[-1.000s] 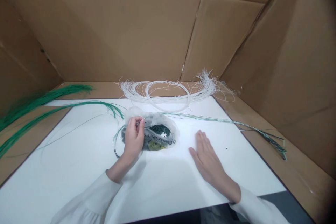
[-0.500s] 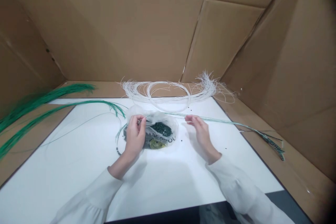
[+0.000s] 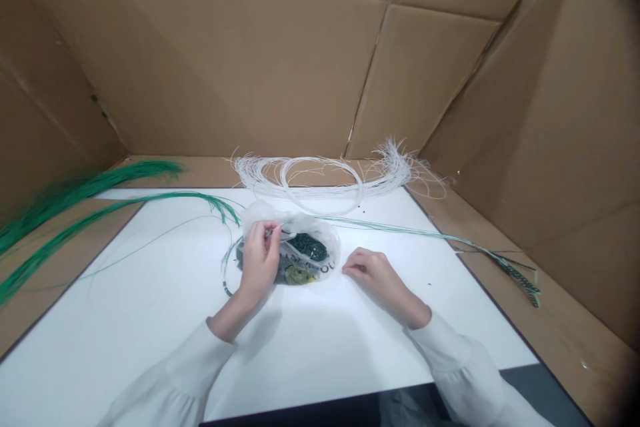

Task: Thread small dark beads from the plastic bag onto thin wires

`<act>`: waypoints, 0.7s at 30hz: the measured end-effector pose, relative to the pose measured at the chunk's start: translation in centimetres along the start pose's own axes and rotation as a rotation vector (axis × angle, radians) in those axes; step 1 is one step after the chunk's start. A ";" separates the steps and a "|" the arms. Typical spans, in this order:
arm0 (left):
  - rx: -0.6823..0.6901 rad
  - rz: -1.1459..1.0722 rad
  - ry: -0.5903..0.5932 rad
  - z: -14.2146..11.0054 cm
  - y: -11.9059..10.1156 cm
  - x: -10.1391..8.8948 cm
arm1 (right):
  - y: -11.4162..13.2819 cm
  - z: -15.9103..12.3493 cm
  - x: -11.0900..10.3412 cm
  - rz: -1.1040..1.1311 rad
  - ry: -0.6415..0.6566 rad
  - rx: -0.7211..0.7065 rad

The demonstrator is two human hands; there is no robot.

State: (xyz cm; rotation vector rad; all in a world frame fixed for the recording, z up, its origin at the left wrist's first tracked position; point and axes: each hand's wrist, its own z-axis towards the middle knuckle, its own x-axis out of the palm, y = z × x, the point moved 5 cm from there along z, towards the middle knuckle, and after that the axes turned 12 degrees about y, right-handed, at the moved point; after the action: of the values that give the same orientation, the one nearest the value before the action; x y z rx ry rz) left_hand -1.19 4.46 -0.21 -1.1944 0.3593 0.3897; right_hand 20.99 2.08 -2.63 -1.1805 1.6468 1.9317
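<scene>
My left hand (image 3: 261, 257) is closed in a pinch over the left side of a clear plastic bag (image 3: 327, 233). Between its thumb and fingers is a thin strand (image 3: 283, 227), whose tip pokes out to the right. Inside the opened bag lies a heap of small dark green beads (image 3: 307, 247). My right hand (image 3: 375, 275) rests on the white tabletop just right of the bag, thumb and fingertips pressed together against the surface. Whatever is between those fingertips is too small to make out. A thin loop with dark beads (image 3: 227, 289) curves below my left hand.
Green strand bundles (image 3: 90, 220) lie at the left. Coiled white strands (image 3: 320, 177) lie at the back. Long thin strands run right to beaded ends (image 3: 523, 283) past the table edge. Cardboard walls (image 3: 310, 67) enclose the white table (image 3: 310, 360).
My right hand has come down and toward me onto the table, its fingers closing where a small dark bead lay. My left hand has barely moved.
</scene>
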 end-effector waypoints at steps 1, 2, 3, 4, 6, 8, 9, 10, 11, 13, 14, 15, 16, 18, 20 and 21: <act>0.017 0.010 0.005 0.0 -0.2 0.0 | 0.5 0.0 -0.4 0.025 -0.022 -0.007; 0.038 0.021 0.010 -0.1 -0.5 0.1 | 1.2 0.1 -0.8 0.068 -0.046 -0.013; 0.062 0.035 0.018 -0.2 -0.7 0.1 | 2.0 0.2 -1.2 0.131 -0.074 -0.017; 0.090 0.052 0.024 -0.4 -0.9 0.1 | 2.8 0.5 -1.4 0.205 -0.079 -0.032; 0.169 0.099 0.028 -0.7 -1.5 0.2 | 4.6 1.4 -1.5 0.367 -0.074 -0.073; 0.293 0.156 0.015 -1.1 -2.3 0.2 | 5.9 2.6 -1.2 0.592 -0.093 -0.124; 0.357 0.180 0.002 -1.3 -2.6 0.1 | 6.3 3.1 -1.0 0.707 -0.105 -0.143; 0.411 0.197 -0.015 -1.5 -3.0 0.1 | 6.6 3.5 -0.7 0.804 -0.124 -0.160; 0.450 0.206 -0.033 -1.6 -3.3 0.0 | 6.8 3.8 -0.4 0.880 -0.138 -0.170; 0.485 0.212 -0.069 -1.8 -3.6 -0.2 | 6.8 4.0 0.2 0.969 -0.162 -0.177; 0.495 0.212 -0.080 -1.8 -3.8 -0.2 | 6.8 3.9 0.4 0.988 -0.173 -0.177; 0.506 0.212 -0.085 -1.9 -3.9 -0.2 | 6.8 3.7 0.6 0.999 -0.180 -0.175; 0.518 0.213 -0.085 -1.9 -4.0 -0.2 | 6.7 3.5 0.7 1.004 -0.186 -0.176; 0.541 0.213 -0.075 -2.1 -4.2 -0.1 | 6.6 3.1 0.8 1.013 -0.197 -0.181; 0.554 0.210 -0.065 -2.2 -4.3 0.0 | 6.5 2.8 0.8 1.030 -0.191 -0.190; 0.557 0.208 -0.061 -2.3 -4.3 0.1 | 6.5 2.8 0.8 1.041 -0.186 -0.197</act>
State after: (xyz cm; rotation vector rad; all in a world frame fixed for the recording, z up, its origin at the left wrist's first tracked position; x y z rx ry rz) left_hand 0.78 0.91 2.58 -0.6014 0.5021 0.4663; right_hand 14.86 2.74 0.88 -0.0892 2.2236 2.7017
